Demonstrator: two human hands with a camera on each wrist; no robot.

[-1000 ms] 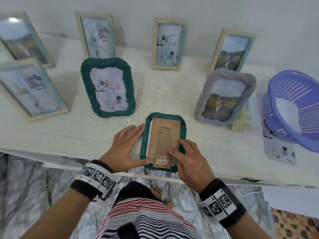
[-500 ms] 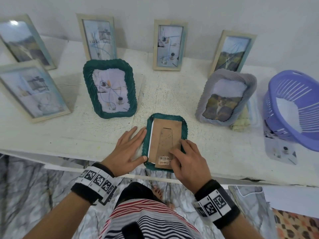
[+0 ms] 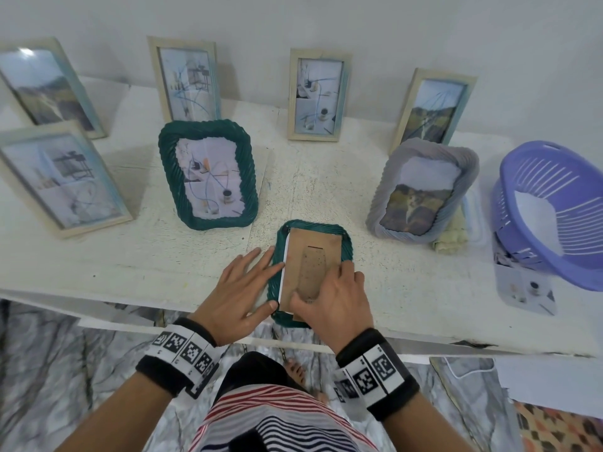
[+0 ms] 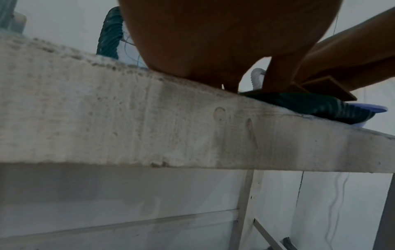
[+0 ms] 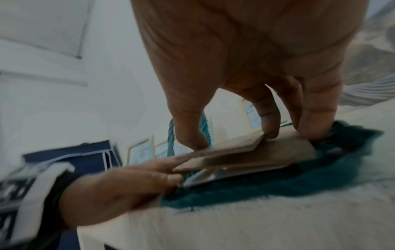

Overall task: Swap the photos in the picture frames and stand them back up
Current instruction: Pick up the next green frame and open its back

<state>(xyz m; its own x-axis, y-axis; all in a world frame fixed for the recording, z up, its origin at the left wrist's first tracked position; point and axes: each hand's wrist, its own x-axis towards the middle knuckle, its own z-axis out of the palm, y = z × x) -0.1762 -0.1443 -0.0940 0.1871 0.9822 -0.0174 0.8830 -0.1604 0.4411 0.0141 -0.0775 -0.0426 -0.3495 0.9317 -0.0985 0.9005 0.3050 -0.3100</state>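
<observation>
The right hand (image 3: 332, 303) covers the near end of the cardboard backing (image 3: 313, 256); we cannot see the face-down frame's (image 3: 346, 243) photo.

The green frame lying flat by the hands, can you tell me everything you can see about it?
The green frame lies face down at the front edge of the white table. Its border looks like dark green twisted rope. A brown cardboard back with a fold-out stand covers the middle, and a thin white edge peeks out along its left side. The left hand rests flat against its left border, and the right hand pinches the stand's near end, lifting it.
</observation>
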